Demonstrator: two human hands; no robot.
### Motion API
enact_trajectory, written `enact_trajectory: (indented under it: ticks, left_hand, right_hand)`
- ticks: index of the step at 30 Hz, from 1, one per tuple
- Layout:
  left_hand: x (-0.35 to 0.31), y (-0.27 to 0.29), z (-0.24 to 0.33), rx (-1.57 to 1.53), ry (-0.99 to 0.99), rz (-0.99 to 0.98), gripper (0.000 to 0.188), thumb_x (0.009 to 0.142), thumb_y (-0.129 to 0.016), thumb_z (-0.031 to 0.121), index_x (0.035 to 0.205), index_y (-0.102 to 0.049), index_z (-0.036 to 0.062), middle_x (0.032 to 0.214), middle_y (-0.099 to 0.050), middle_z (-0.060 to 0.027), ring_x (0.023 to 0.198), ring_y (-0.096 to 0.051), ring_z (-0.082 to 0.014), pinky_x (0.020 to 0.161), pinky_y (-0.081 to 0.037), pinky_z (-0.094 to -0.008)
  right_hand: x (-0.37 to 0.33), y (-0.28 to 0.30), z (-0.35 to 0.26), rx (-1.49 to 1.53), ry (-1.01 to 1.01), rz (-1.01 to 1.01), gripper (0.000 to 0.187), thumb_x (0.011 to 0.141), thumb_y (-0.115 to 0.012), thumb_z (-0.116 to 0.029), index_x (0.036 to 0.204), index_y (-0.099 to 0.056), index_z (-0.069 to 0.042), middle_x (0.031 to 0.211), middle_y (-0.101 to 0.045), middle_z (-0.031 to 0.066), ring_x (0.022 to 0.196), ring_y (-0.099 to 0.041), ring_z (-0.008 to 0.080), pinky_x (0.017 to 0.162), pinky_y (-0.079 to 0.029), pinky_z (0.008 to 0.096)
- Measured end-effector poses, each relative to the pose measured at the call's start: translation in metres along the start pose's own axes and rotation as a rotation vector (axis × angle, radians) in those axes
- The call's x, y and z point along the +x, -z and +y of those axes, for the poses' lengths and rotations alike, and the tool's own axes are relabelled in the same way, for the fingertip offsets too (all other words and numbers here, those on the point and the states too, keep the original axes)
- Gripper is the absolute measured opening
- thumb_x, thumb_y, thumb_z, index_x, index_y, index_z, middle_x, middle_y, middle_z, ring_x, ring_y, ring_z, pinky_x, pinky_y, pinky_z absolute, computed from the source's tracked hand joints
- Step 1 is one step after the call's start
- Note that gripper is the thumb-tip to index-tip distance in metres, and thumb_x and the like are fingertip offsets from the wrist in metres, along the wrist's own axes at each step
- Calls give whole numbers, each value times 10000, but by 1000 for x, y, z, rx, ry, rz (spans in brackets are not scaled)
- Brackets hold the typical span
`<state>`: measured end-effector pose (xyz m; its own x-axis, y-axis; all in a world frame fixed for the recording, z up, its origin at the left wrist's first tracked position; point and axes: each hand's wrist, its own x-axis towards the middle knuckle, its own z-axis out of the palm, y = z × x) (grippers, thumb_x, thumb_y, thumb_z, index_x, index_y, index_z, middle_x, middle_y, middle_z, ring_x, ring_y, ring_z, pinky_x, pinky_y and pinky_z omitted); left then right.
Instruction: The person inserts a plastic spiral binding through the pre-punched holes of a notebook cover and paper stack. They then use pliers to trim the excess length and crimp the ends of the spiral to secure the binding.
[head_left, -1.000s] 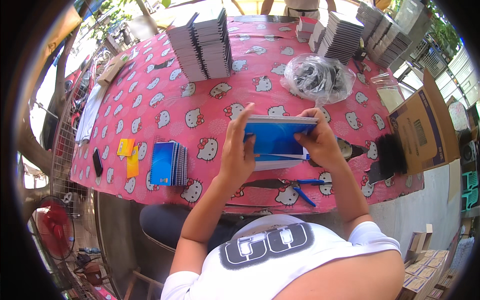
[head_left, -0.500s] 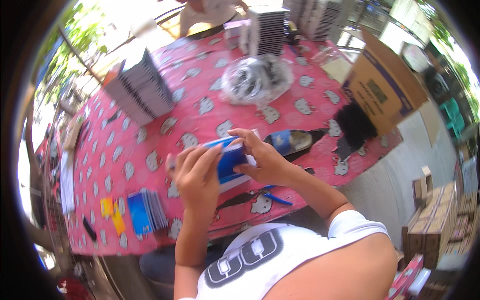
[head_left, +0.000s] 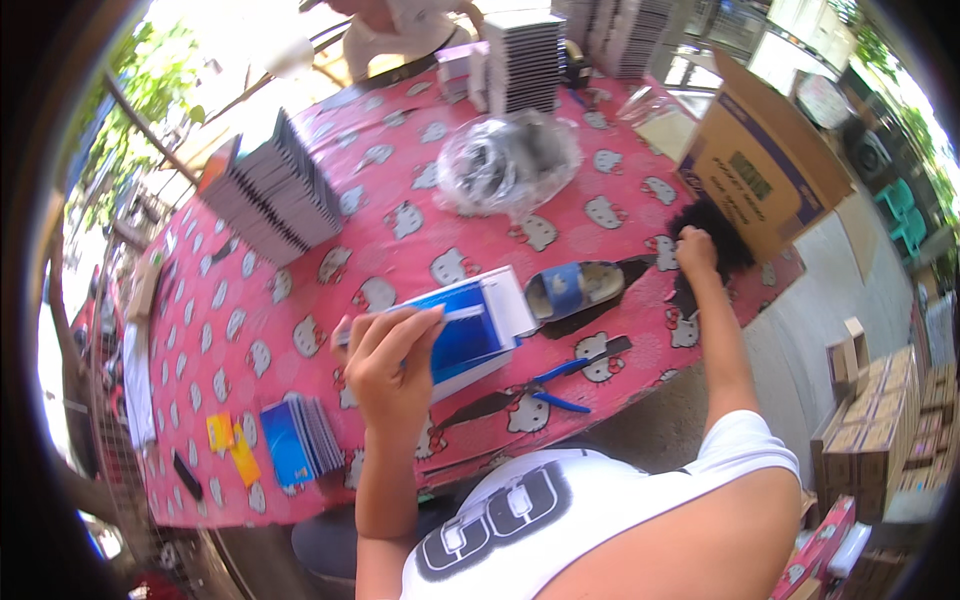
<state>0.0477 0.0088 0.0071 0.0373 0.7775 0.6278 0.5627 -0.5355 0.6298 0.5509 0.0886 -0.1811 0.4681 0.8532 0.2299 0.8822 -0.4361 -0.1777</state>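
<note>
My left hand (head_left: 385, 355) is closed, fingers bent over the left side of a blue-and-white box (head_left: 468, 375) lying in front of me. Its fingertips meet a narrow white strip (head_left: 463, 314) across the blue face; what the fingers grip is hidden. A white flap (head_left: 510, 300) stands out at the box's right end. Stretched far to the right, my right hand (head_left: 697, 250) has its fingers closed at the edge of a black bristly pile (head_left: 728, 238). What it pinches there is too small to make out.
A blue slide sandal (head_left: 575, 288) and blue-handled pliers (head_left: 560, 398) lie beside the box. Blue booklets (head_left: 300, 440), a yellow piece (head_left: 240, 455), a plastic bag (head_left: 508, 160), tall stacks (head_left: 275, 190) and an open carton (head_left: 755, 165) surround it. A person (head_left: 395, 30) is across the table.
My right hand has let go of the blue-and-white box and moved right to the black pile. The left hand stays at the box, whose white flap now shows.
</note>
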Motion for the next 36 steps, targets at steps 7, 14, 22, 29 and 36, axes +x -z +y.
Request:
enact_trajectory:
  ticks: [7, 14, 22, 29, 36]
  left_hand:
    - [-5, 4, -2, 110, -48, -8, 125, 756, -776, 202, 865, -735, 155, 924, -705, 35, 900, -586, -171, 1016, -242, -420]
    - [-7, -1, -4, 79, -106, 49, 199, 686, -823, 137, 854, -726, 94, 830, -686, -16, 833, -585, -183, 858, -382, -354]
    - [-11, -5, -8, -21, -21, 90, 151, 710, -807, 187, 836, -738, 140, 812, -679, 19, 811, -565, -165, 972, -292, -387]
    - [-10, -7, 2, 112, -80, 115, 179, 714, -805, 179, 886, -758, 158, 805, -667, 26, 782, -541, -154, 908, -313, -360]
    - [-13, -7, 2, 194, -114, 108, 206, 732, -791, 204, 937, -768, 213, 797, -643, 53, 777, -529, -144, 931, -284, -374]
  right_hand:
    - [-55, 96, -136, 517, 401, -10, 385, 769, -636, 43, 1132, -679, -75, 1025, -636, 179, 908, -623, 321, 826, -498, 375]
    - [-144, 190, -254, 1129, 862, -233, 308, 783, -651, 81, 1050, -714, -57, 943, -649, 90, 791, -637, 181, 694, -505, 283]
    - [-128, 200, -255, 1065, 1009, -591, 314, 751, -643, 104, 1027, -689, -40, 928, -640, 108, 813, -642, 205, 704, -506, 300]
    - [-130, 192, -267, 1065, 1096, -312, 289, 794, -689, -17, 1080, -667, -55, 804, -590, 76, 728, -577, 231, 692, -480, 328]
    - [-129, 198, -271, 1061, 964, -560, 311, 842, -676, -77, 1149, -632, -71, 809, -587, 100, 724, -591, 239, 676, -488, 324]
